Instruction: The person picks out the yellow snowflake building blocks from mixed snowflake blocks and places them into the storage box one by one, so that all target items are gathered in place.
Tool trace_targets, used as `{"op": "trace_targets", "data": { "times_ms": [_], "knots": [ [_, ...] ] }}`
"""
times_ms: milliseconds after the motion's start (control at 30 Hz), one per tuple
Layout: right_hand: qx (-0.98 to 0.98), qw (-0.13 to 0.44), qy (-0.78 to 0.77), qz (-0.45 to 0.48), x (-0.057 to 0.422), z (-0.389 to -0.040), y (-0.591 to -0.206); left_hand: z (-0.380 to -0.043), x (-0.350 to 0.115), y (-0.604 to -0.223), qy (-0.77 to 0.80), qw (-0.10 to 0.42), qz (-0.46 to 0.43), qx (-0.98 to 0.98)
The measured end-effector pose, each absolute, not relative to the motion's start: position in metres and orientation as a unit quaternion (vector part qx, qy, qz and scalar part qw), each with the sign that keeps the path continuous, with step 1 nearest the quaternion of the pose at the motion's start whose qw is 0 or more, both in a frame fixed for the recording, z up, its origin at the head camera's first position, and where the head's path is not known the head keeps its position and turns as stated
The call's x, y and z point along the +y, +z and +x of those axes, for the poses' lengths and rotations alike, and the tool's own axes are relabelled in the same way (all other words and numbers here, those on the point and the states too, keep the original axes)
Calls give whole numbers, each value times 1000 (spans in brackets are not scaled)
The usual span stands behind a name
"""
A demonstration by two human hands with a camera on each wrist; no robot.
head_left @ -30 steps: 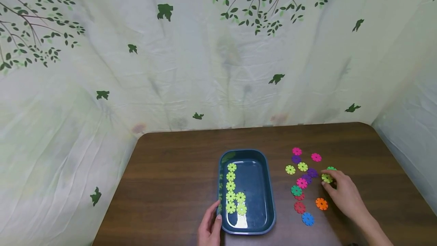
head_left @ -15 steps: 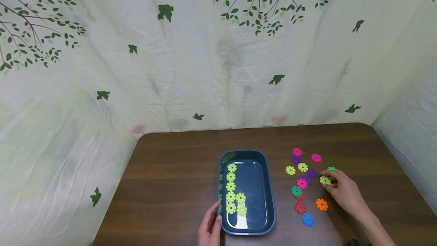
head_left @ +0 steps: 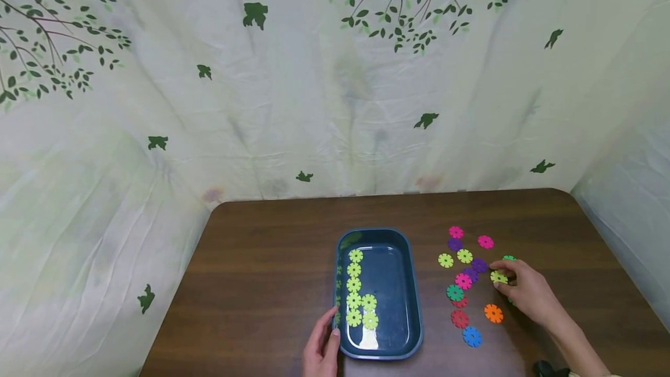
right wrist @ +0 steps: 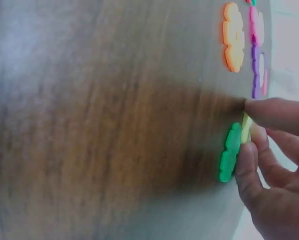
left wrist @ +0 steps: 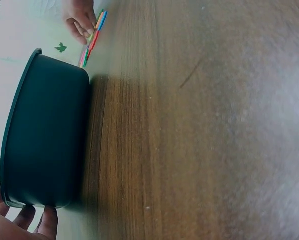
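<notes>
In the head view, my left hand [head_left: 320, 347] holds the near left side of a dark blue tray [head_left: 400, 307], its fingers at the wall and rim. Several yellow-green flower-shaped notched discs [head_left: 353, 285] lie inside along the tray's left side. My right hand [head_left: 531, 292] is at the right of the table, with thumb and fingertips on the edges of another yellow-green notched disc [head_left: 498, 277]. The right wrist view shows this yellow disc [right wrist: 246, 129] edge-on between the fingers, beside a green disc [right wrist: 230, 152]. The hand partly hides both discs.
Right of the tray lie loose discs of the same kind: an orange disc [head_left: 494, 313], a blue disc [head_left: 472, 337], a red disc [head_left: 460, 319] and several pink, purple, green and yellow ones, some overlapping. A printed cloth [head_left: 314, 103] hangs behind the wooden table [head_left: 262, 284].
The yellow disc under my right fingertips has slid slightly left and nearer, and the right hand has moved a little with it. My left hand and the tray have stayed in place.
</notes>
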State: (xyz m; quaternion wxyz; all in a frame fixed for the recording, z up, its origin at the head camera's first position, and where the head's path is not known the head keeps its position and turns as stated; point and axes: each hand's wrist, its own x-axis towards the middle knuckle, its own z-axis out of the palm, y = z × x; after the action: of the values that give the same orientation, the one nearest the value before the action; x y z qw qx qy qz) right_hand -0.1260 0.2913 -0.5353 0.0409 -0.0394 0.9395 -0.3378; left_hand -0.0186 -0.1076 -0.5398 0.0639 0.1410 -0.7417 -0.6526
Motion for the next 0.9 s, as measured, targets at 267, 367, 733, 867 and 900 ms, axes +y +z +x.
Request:
{"op": "trace_targets", "data": {
  "times_ms": [267,367,733,867,900],
  "knots": [
    [935,49,-349,-29,292,-127,-533,-19,-107,-539,-650,62,151,-742],
    [937,46,-344,-30,291,-128,-532,-19,-108,-539,-649,61,150,-743],
    [947,-4,-320,-6,291,-122,-537,-19,-106,-538,-641,57,156,-749],
    [948,-12,-319,-3,290,-122,-539,-19,-106,-538,-642,58,155,-749],
    [948,-12,-319,-4,289,-122,-539,-19,-107,-539,-644,59,155,-747]
  ]
}}
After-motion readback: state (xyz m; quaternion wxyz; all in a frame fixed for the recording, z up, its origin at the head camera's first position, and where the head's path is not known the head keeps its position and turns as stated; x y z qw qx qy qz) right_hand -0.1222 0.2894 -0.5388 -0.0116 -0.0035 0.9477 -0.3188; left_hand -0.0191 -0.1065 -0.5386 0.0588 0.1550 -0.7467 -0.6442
